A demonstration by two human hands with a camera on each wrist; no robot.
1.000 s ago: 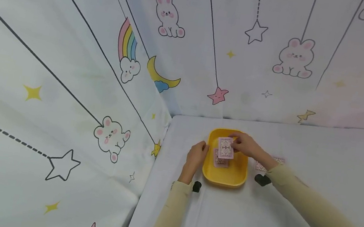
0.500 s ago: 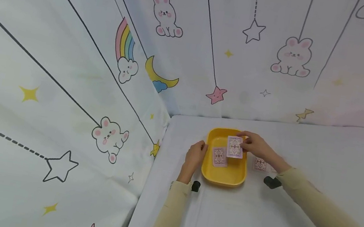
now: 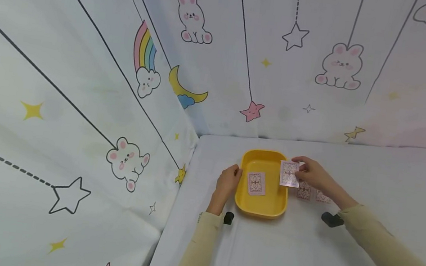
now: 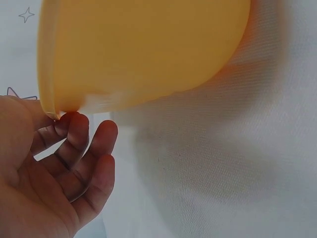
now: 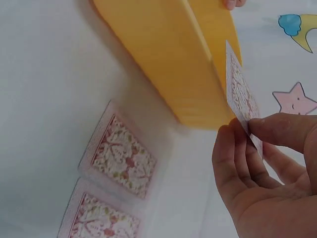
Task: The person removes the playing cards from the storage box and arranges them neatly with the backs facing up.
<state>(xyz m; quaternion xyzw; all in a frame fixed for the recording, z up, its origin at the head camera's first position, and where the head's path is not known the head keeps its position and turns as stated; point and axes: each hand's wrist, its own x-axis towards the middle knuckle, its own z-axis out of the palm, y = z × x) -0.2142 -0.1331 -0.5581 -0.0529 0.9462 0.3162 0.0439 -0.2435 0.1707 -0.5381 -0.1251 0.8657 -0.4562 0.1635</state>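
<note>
A yellow tray (image 3: 259, 210) stands on the white table, one patterned playing card (image 3: 256, 183) lying inside it. My left hand (image 3: 227, 182) pinches the tray's left rim between thumb and fingers; the left wrist view shows the hand (image 4: 69, 163) at the rim of the yellow wall (image 4: 148, 49). Above the tray's right rim, my right hand (image 3: 311, 173) pinches another playing card (image 3: 289, 173), its patterned back up. In the right wrist view the held card (image 5: 240, 91) is tilted, thumb on one face and fingers behind.
Two more playing cards, a nearer one (image 3: 304, 191) and one partly under the right forearm (image 3: 322, 196), lie side by side on the table right of the tray. A white curtain wall (image 3: 223, 61) with cartoon prints rises behind and at the left.
My right hand has carried its card rightward, from over the middle of the tray to its right rim. The card left in the tray is uncovered. My left hand stays at the left rim.
</note>
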